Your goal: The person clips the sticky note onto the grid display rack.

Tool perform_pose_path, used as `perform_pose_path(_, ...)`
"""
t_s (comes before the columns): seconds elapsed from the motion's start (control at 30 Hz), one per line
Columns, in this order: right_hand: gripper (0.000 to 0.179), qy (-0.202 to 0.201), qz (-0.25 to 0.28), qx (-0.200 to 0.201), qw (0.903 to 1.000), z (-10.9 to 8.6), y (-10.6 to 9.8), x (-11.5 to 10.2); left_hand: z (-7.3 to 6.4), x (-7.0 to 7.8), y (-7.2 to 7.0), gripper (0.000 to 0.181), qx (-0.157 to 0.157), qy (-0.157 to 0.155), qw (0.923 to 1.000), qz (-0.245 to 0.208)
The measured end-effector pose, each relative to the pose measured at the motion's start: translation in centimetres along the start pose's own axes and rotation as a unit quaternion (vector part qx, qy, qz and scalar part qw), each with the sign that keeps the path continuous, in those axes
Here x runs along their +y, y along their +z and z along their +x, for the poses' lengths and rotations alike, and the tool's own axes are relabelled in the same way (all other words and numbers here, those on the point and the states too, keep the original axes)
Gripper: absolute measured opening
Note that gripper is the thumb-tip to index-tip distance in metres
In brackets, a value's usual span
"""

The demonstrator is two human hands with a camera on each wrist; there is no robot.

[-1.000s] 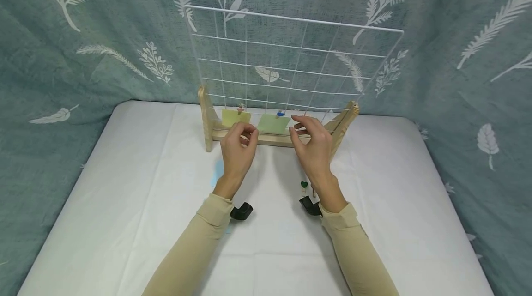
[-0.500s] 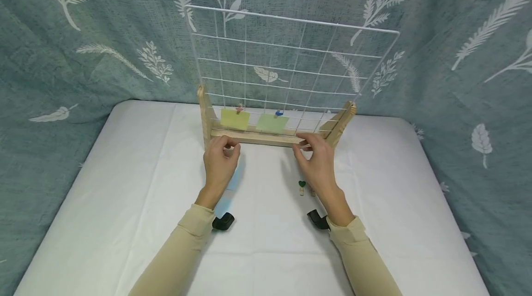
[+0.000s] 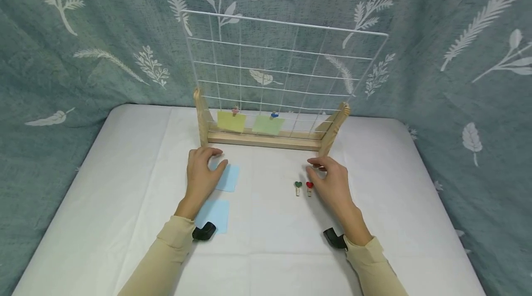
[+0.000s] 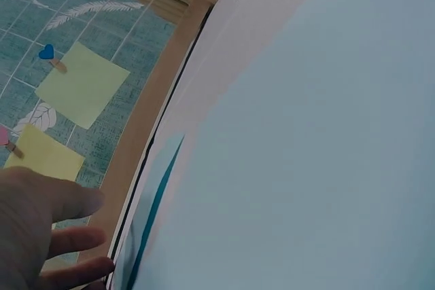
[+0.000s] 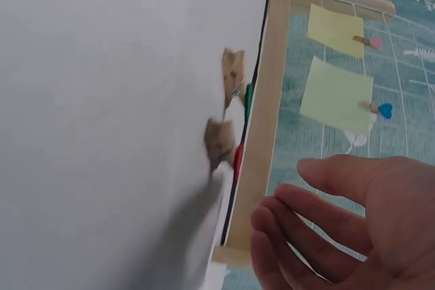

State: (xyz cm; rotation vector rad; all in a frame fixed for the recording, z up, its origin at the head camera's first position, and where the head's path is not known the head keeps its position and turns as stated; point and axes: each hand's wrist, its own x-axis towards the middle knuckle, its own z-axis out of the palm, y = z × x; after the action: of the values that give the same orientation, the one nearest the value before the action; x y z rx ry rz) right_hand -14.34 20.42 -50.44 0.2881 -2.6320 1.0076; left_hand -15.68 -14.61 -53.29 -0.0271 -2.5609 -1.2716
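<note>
In the head view my left hand (image 3: pixel 202 175) is over the left edge of a blue sticky note (image 3: pixel 230 179), thumb and fingers apart, holding nothing. A second blue note (image 3: pixel 218 215) lies nearer, partly under the wrist. My right hand (image 3: pixel 334 184), loosely curved and holding nothing, is just right of two small clothespins, one with a red heart (image 3: pixel 309 185) and one with a green heart (image 3: pixel 298 185). On the wire grid (image 3: pixel 287 51) hang a yellow note (image 3: pixel 231 122) under a pink clothespin (image 5: pixel 370 42) and a pale green note (image 3: pixel 268 125) under a blue-heart clothespin (image 5: pixel 382 109).
A wooden stand (image 3: pixel 266 141) holds the grid upright at the table's back. White cloth (image 3: pixel 257 231) covers the table. Behind hangs a teal leaf-patterned curtain (image 3: pixel 415 56). A black wrist mount (image 3: pixel 204 231) sits by the left cuff, another (image 3: pixel 334 238) by the right.
Both hands have drawn back from the hanging notes toward me and spread apart: the left to the blue notes, the right beside the clothespins. Both blue notes and the red-heart clothespin now show more fully.
</note>
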Motion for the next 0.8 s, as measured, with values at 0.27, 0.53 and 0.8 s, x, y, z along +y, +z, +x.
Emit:
perform_pose_path(0.27, 0.024, 0.031, -0.003, -0.062, 0.9976, -1.7, -1.1, 1.0, -0.2, -0.4, -1.5, 0.055, -0.098, 0.017, 0.9935, 0.055)
perform_pose_path(0.53, 0.027, 0.038, 0.020, -0.069, 0.9967, -2.9, -1.2, 1.6, 0.1, -1.0, -4.1, 0.065, -0.186, 0.028, 0.9783, 0.088)
perform_pose_path(0.8, 0.029, 0.020, 0.001, -0.092, 0.9955, -3.3, -1.1, 2.0, 0.9, -1.0, -4.9, 0.059, -0.229, 0.017, 0.9697, 0.082)
